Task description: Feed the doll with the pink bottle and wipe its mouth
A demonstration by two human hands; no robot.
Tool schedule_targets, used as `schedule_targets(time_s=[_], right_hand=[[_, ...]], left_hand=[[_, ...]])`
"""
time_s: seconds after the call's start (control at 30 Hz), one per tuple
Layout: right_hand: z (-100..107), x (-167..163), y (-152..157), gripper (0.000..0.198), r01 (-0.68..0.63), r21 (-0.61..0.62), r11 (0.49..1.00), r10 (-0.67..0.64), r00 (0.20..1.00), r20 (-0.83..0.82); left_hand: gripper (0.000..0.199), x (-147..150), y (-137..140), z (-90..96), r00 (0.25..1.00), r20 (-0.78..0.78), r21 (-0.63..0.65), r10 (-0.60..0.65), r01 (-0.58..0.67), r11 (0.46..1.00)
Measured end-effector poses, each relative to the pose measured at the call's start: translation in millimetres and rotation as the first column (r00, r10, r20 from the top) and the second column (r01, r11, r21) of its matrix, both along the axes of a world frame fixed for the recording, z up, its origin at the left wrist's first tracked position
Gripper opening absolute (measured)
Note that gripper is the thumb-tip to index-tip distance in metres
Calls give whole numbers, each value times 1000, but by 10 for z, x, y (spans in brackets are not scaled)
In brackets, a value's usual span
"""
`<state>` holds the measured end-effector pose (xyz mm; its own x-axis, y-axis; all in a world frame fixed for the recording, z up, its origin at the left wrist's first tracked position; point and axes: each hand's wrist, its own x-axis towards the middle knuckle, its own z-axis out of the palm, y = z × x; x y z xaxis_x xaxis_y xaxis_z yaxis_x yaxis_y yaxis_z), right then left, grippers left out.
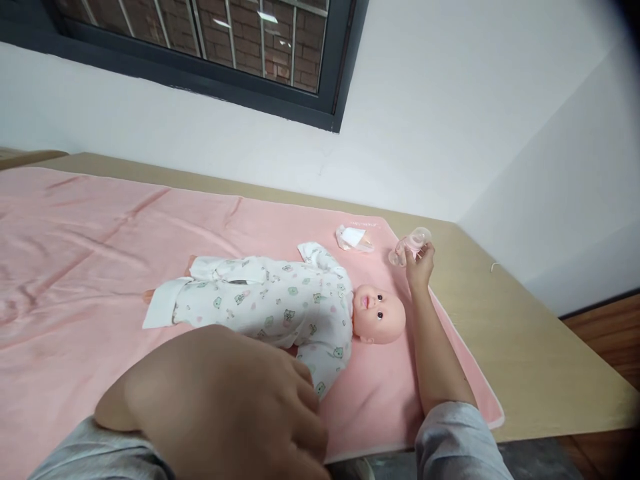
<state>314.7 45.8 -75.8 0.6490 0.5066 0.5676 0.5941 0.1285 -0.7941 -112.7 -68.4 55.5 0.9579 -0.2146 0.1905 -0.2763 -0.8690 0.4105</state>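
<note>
Right hand (420, 261) grips a clear baby bottle (411, 244) at the blanket's (75, 267) far corner.
Doll (280, 303) lies just beside that arm — left hand (225, 400) loosely curled, empty, near the doll's sleeve.

Clear pink-tinted baby bottle (411, 244), tilted on its side, at the pink blanket's (100, 227) far right corner.

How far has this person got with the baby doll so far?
Looks done: the doll lies dressed in a printed sleepsuit on the pink blanket. In hand: the right hand grips a clear baby bottle at the blanket's far corner, away from the doll's face. The left hand hovers near the doll's body. Left: the bottle hasn't reached the mouth; a folded white cloth lies untouched.
</note>
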Motion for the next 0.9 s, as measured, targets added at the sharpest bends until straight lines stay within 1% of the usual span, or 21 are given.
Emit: schedule_targets(time_s=[0.03,0.07,0.1,0.13,0.2,0.23,0.3,0.33,0.4,0.47,0.57,0.63,0.67,0.7,0.8,0.9], right_hand=[[70,-34,-2,65,-24,19,1000,24,1000,-3],[151,-79,-8,66,-52,37,998,52,999,-5],[240,-134,-20,66,-80,53,995,81,997,-5],[337,-201,-39,67,-108,67,992,109,994,-7],[539,-363,-97,67,-161,102,982,163,987,-10],[639,-458,-136,66,-192,121,974,194,981,-7],[820,-671,-229,65,-262,157,952,263,965,12],[897,-789,-281,63,-305,170,937,305,952,29],[1010,-1045,-390,59,-398,181,900,392,917,68],[1069,-1318,-499,56,-476,199,857,469,879,83],[1089,-1707,-657,49,-561,232,795,570,821,35],[1088,-1911,-752,47,-590,234,773,606,796,4],[1088,-1991,-795,47,-597,234,767,616,788,-9],[1087,-2056,-834,49,-605,233,761,626,779,-22],[1078,-2178,-919,55,-654,198,730,679,729,-93],[1051,-2229,-953,56,-707,170,687,727,669,-158]], left_hand=[[26,48,88,133,994,-58,-22,-87,86,996],[30,86,175,250,996,-72,-36,-43,40,999],[33,112,259,344,993,-104,-43,-49,45,998],[37,125,337,412,991,-131,-50,-24,17,999],[45,120,475,471,988,-155,-71,26,-38,997],[50,111,533,471,986,-151,-79,74,-87,993],[60,103,629,432,969,-100,-80,228,-236,968],[65,111,667,403,945,-52,-75,322,-326,943],[71,152,726,342,871,52,-65,489,-485,872],[74,210,761,290,809,123,-81,575,-570,818],[74,284,772,246,721,169,-139,672,-657,741],[71,312,755,234,651,232,-152,723,-710,688],[69,321,741,232,625,266,-140,734,-729,670],[67,330,725,229,610,293,-123,737,-740,661],[60,362,674,218,605,320,-76,729,-750,657],[53,407,656,196,595,326,-86,734,-755,650]])
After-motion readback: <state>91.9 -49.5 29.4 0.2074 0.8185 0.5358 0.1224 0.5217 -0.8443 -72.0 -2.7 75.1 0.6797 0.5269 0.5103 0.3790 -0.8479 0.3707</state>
